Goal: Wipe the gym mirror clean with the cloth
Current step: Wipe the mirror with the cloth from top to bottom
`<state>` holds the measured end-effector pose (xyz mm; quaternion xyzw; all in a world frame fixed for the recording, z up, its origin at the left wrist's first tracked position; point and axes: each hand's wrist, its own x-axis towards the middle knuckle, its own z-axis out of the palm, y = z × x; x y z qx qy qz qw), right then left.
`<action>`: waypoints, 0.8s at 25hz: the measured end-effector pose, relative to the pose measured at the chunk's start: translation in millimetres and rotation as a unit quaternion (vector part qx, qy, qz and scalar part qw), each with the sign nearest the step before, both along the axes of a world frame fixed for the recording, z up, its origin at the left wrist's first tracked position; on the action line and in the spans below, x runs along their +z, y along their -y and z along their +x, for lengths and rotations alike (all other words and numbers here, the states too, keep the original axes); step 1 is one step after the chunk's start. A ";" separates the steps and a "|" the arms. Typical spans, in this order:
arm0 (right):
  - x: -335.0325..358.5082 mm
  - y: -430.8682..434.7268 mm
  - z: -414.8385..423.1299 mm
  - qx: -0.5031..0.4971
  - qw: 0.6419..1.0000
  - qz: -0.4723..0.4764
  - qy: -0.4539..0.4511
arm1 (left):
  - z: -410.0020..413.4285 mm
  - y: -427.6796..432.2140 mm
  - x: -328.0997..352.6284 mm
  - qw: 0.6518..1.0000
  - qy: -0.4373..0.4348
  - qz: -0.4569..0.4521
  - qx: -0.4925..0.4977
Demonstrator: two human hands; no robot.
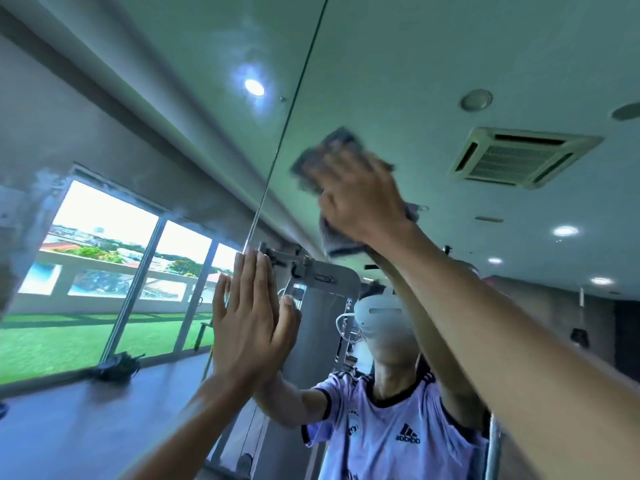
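Cloth sits pressed to the mirror beneath the flat right hand; left hand rests flat, empty, lower down.

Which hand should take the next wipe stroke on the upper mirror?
Right. The right hand presses the grey cloth against the mirror, high on the right panel. The left hand lies flat and bare on the glass by the seam, holding nothing.

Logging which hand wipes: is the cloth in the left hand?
No, the right hand presses the grey cloth to the mirror, while the left hand lies flat and bare on it.
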<state>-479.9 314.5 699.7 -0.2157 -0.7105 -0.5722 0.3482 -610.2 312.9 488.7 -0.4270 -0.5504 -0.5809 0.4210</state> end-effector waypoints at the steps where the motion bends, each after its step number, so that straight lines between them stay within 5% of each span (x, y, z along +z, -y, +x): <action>1: -5.4 -1.7 -1.1 0.003 0.993 0.001 -0.121 | 3.2 -0.3 -2.9 1.000 -0.001 -0.002 0.002; 3: -43.8 -4.8 -15.6 -0.007 0.989 0.008 -0.144 | 13.6 0.2 -9.4 1.000 -0.005 0.003 -0.005; 6: -85.0 -3.5 6.3 -0.012 0.981 0.023 0.192 | 31.0 -1.5 -24.0 1.000 -0.005 0.013 -0.021; 7: -72.0 -5.3 29.5 -0.022 0.973 0.043 0.226 | 35.3 -2.5 -28.8 1.000 -0.003 0.013 -0.028; 8: -56.1 -6.2 54.3 -0.027 0.981 0.054 0.184 | 39.7 -3.3 -31.5 0.999 -0.001 0.009 -0.034; 10: -35.5 -3.6 99.1 -0.018 0.998 0.016 -0.060 | 48.0 -2.8 -30.3 0.999 0.002 -0.003 -0.039; 12: -45.7 -3.5 120.5 -0.021 0.973 0.023 -0.229 | 62.3 -1.7 -25.5 0.999 -0.017 -0.016 -0.040; 13: -58.9 -2.1 125.9 -0.032 0.980 0.017 -0.196 | 72.6 -1.1 -22.6 0.998 -0.036 -0.019 -0.042; 15: -76.1 0.7 152.4 -0.057 0.997 -0.004 0.051 | 93.1 -1.5 -17.5 0.995 -0.082 -0.023 -0.043; 17: -55.6 2.0 206.1 -0.090 0.973 0.025 0.210 | 114.2 -2.3 -13.3 0.990 -0.132 -0.025 -0.043; 18: -44.0 0.7 235.6 -0.098 0.980 0.029 0.171 | 126.8 -3.5 -11.1 0.986 -0.157 -0.022 -0.043; 20: -33.0 -0.2 278.3 -0.054 0.991 0.004 -0.125 | 148.9 -5.1 -6.8 0.982 -0.187 -0.013 -0.039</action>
